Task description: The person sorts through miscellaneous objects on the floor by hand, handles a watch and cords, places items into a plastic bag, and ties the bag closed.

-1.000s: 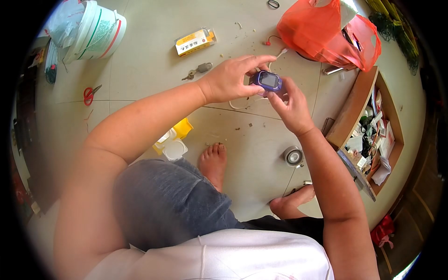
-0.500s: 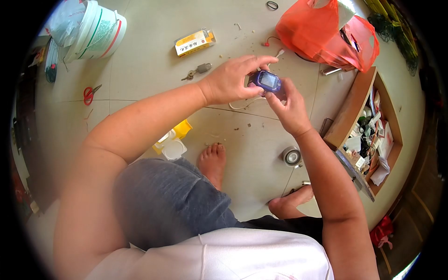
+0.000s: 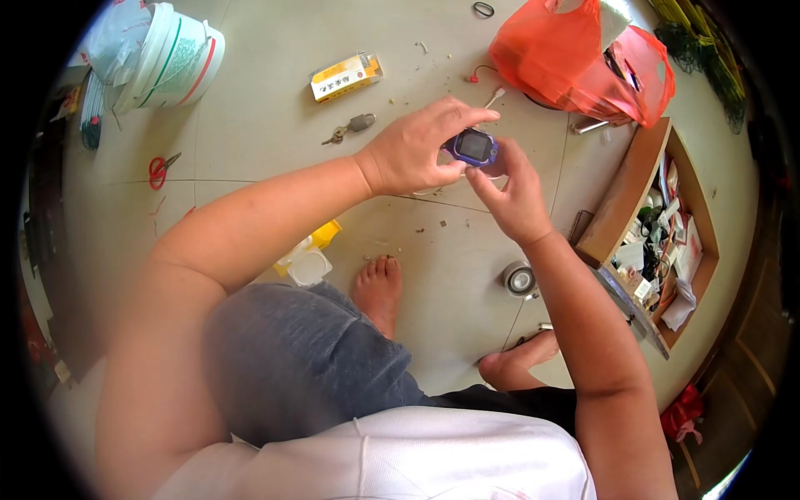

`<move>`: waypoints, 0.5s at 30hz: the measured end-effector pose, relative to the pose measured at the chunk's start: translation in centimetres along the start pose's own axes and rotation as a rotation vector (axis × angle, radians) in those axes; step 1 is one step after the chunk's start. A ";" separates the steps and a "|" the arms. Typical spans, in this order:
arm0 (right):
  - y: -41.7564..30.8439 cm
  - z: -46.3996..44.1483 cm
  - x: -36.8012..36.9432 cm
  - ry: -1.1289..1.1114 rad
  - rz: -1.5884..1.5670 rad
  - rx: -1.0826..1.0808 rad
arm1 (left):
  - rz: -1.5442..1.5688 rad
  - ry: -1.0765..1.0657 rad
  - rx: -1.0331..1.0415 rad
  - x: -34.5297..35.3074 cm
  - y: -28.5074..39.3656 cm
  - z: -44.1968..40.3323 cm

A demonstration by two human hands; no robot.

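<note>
Between my two hands is a blue-purple smartwatch (image 3: 475,147), its dark square screen facing up toward me. My left hand (image 3: 414,148) is at the watch's left side, with the fingers curved over its top and the thumb below. From the right, my right hand (image 3: 515,190) grips the watch's lower right edge, thumb at the bottom and fingers partly behind it. A white cable (image 3: 495,97) lies on the floor just beyond the watch, partly hidden by my hands.
On the floor lie a yellow-white box (image 3: 345,77), keys (image 3: 337,135), red scissors (image 3: 158,171) and a tape roll (image 3: 519,280). A white bucket (image 3: 182,62) stands upper left. At right are a red plastic bag (image 3: 550,50) and a cluttered wooden drawer (image 3: 621,196).
The watch has shifted slightly left in my hands and its screen has gone from lit to dark. My left thumb has moved a little down from the watch face.
</note>
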State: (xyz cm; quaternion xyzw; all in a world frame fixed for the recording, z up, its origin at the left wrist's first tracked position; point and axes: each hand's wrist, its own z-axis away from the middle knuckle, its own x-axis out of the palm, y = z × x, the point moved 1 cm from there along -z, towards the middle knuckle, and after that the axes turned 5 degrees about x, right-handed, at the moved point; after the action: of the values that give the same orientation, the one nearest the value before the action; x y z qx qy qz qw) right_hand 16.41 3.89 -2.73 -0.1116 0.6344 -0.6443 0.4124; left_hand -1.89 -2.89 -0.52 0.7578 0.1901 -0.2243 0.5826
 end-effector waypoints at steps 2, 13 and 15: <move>0.3 0.0 0.0 -0.002 0.049 -0.020 | -0.002 0.004 0.012 0.2 -0.3 0.2; 0.6 0.2 0.0 0.011 0.162 -0.054 | 0.081 0.021 -0.026 0.3 -0.9 0.4; 0.6 0.3 0.1 0.015 0.201 -0.080 | 0.075 -0.049 -0.096 0.0 -1.2 0.4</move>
State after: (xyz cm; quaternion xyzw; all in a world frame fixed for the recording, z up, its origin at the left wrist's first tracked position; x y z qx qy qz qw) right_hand 16.79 3.65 -3.24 -0.0590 0.6707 -0.5748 0.4651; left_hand -2.59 -3.03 -1.53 0.7297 0.1579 -0.2114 0.6309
